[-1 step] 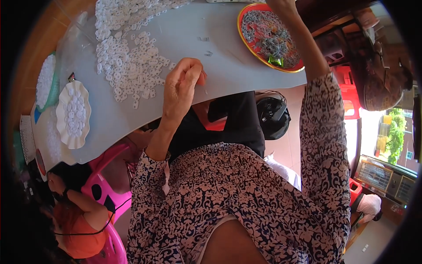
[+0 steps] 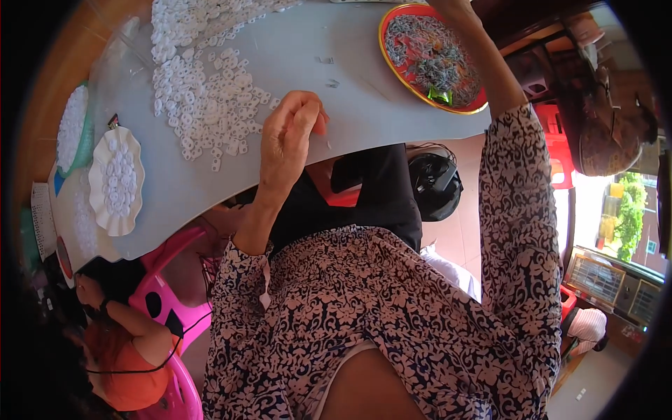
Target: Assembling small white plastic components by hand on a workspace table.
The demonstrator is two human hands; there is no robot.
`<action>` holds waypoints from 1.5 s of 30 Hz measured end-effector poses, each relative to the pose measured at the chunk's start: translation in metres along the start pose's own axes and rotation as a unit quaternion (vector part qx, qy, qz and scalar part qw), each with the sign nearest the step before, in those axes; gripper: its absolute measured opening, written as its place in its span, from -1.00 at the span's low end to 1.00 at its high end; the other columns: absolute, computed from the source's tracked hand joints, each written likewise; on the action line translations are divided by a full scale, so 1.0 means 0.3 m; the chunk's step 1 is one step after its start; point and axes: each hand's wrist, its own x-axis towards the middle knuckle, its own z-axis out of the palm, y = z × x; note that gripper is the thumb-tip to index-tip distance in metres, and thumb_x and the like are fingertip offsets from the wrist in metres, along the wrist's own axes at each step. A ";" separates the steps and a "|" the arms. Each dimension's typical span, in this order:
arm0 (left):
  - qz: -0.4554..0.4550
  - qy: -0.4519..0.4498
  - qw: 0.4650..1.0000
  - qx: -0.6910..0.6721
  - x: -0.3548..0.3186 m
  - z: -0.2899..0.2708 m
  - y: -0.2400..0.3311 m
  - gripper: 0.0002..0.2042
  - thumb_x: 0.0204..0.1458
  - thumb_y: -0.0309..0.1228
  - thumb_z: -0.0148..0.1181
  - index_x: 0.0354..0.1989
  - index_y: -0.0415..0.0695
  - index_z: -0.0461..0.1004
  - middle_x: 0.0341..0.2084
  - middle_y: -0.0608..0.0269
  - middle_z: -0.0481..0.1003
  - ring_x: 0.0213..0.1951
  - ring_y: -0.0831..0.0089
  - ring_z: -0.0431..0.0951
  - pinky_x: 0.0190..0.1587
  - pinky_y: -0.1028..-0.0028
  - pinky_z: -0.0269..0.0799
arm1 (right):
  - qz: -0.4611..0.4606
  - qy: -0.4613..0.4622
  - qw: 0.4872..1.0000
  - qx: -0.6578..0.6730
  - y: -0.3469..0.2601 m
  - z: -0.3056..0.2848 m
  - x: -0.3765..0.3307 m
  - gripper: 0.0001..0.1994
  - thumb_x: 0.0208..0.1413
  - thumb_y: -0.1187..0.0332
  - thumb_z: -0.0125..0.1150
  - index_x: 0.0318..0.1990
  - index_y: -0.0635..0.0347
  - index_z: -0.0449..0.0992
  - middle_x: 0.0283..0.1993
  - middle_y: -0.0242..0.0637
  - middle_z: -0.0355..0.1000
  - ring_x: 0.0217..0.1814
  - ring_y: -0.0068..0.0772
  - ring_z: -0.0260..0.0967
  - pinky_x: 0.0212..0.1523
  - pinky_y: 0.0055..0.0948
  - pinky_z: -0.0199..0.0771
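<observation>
White tabs beside a curled left hand

White tabs lie heaped on the left of the grey tabletop, thinning to single ones just beside the left hand. Its grip is curled well in, but the fingertips face away, so I cannot tell whether it is fully closed or has hold of anything. The right hand, cut off by the upper edge, is over the far part of the dish; how far open its grip is, and what it has, I cannot tell.

Pieces this small probably call for a fingertip pinch rather than a palm grasp. Tabs at the thin fringe should come up singly more easily than those in the thick heap. The clips look tangled, so a gentle lift should avoid dragging out neighbours. Working farther in from the tabletop's curved front edge would lower the risk of drops.

The tabs look like smooth, stiff plastic, flat and rounded, many with a hole. The clips are thin, grey and wiry, probably metal; a few lie loose between left hand and dish. The dish is red with a glossy gold rim, and a shiny green wrapper sits among the clips. Far left, a cream bowl with a wavy rim holds more white pieces.
</observation>
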 end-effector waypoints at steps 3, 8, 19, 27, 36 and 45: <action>0.021 0.016 0.998 -0.054 0.008 0.019 -0.040 -0.77 0.17 -0.35 -0.08 -0.37 -0.26 0.40 -0.60 0.34 0.36 -0.44 0.61 0.34 -0.32 0.60 0.24 | -0.157 -0.029 0.980 -0.119 0.058 -0.007 -0.009 -0.89 -0.02 0.48 0.14 -0.34 0.33 0.49 -0.51 -0.08 0.43 -0.48 -0.23 0.41 -0.44 -0.31 0.38; 0.036 0.017 0.998 -0.039 -0.005 0.006 -0.039 -0.78 0.18 -0.34 -0.08 -0.37 -0.25 0.39 -0.61 0.34 0.37 -0.48 0.65 0.32 -0.36 0.62 0.22 | -0.149 -0.125 0.979 -0.066 -0.129 0.125 -0.255 -0.90 -0.02 0.45 0.15 -0.38 0.31 0.48 -0.49 -0.13 0.43 -0.47 -0.26 0.42 -0.42 -0.36 0.39; 0.052 0.003 0.999 -0.003 -0.017 0.024 -0.034 -0.83 0.16 -0.40 -0.04 -0.36 -0.25 0.37 -0.63 0.36 0.34 -0.51 0.66 0.32 -0.43 0.62 0.26 | -0.151 -0.289 0.945 0.033 -0.185 0.242 -0.314 -0.83 -0.06 0.47 0.19 -0.25 0.23 0.51 -0.37 -0.17 0.49 -0.42 -0.28 0.46 -0.35 -0.40 0.48; 0.059 -0.004 0.998 -0.006 -0.023 0.051 -0.029 -0.87 0.14 -0.45 -0.03 -0.37 -0.26 0.35 -0.68 0.28 0.32 -0.60 0.58 0.33 -0.53 0.54 0.28 | -0.218 -0.416 0.882 0.045 -0.300 0.358 -0.324 -0.81 -0.10 0.45 0.18 -0.27 0.19 0.54 -0.32 -0.12 0.49 -0.29 -0.11 0.46 -0.22 -0.28 0.47; 0.058 -0.020 0.998 -0.002 -0.027 0.053 -0.019 -0.89 0.12 -0.49 -0.06 -0.39 -0.27 0.32 -0.69 0.27 0.29 -0.61 0.57 0.29 -0.53 0.54 0.27 | -0.259 -0.338 0.902 0.064 -0.301 0.332 -0.300 -0.89 -0.07 0.47 0.18 -0.34 0.26 0.53 -0.42 -0.14 0.47 -0.42 -0.15 0.44 -0.35 -0.34 0.46; 0.056 -0.025 0.998 -0.018 -0.033 0.020 -0.051 -0.86 0.15 -0.44 -0.08 -0.41 -0.23 0.32 -0.66 0.39 0.29 -0.58 0.71 0.23 -0.50 0.64 0.17 | -0.150 -0.007 0.975 -0.161 -0.107 0.033 0.087 -0.90 -0.03 0.44 0.22 -0.37 0.29 0.52 -0.50 -0.17 0.45 -0.49 -0.37 0.41 -0.43 -0.42 0.41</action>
